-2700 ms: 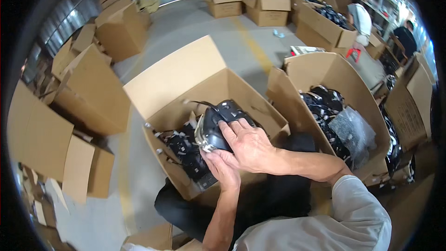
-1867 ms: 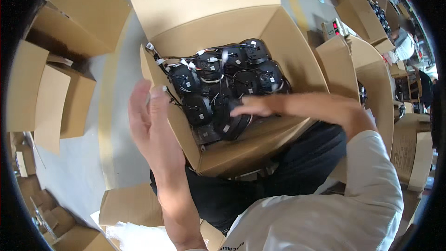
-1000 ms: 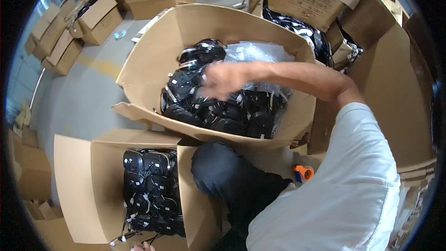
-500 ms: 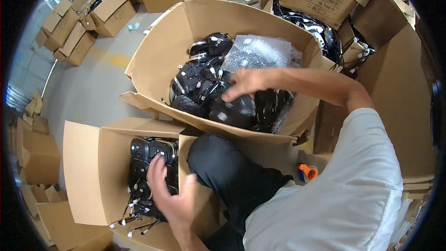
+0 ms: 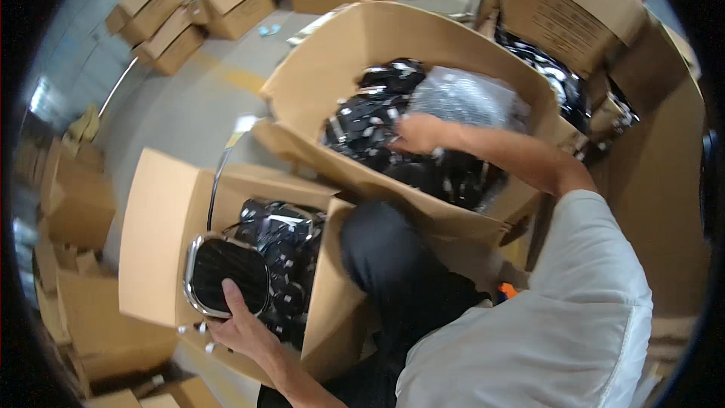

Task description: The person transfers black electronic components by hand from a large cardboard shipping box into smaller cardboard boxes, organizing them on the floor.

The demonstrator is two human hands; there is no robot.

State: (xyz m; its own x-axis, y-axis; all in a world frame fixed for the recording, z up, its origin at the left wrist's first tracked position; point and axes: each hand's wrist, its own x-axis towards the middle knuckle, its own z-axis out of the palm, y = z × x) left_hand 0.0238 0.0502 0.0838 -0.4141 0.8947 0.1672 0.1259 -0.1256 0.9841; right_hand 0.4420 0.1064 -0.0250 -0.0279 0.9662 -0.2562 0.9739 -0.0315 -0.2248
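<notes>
Both hands are busy in two boxes. The left hand [image 5: 240,326] grips a black oval part with a shiny silver rim [image 5: 226,275]. Its thumb lies across the dark face and its fingers curl under the lower edge. A thin dark wire [image 5: 217,181] rises from the part. The part sits at the near left side of the smaller brown cardboard box [image 5: 155,234], just beside a pile of the same black parts [image 5: 287,245].

The right hand [image 5: 417,133] reaches deep into the bigger brown cardboard box [image 5: 377,38]. It rests on a heap of loose black parts [image 5: 370,117], next to a crinkly clear plastic bag [image 5: 468,98]. I cannot tell if that hand is closed on a part or only touching one.

I think the job is partly done. The smaller box already holds a neat bunch of parts, but it has room left. The bigger box has many parts in it.

Half a second ago the left hand was spread open above the smaller box and held nothing. Now it holds the oval part. The right hand was in the same heap then too. More brown boxes [image 5: 226,0] stand far off on the grey floor [image 5: 174,106].
</notes>
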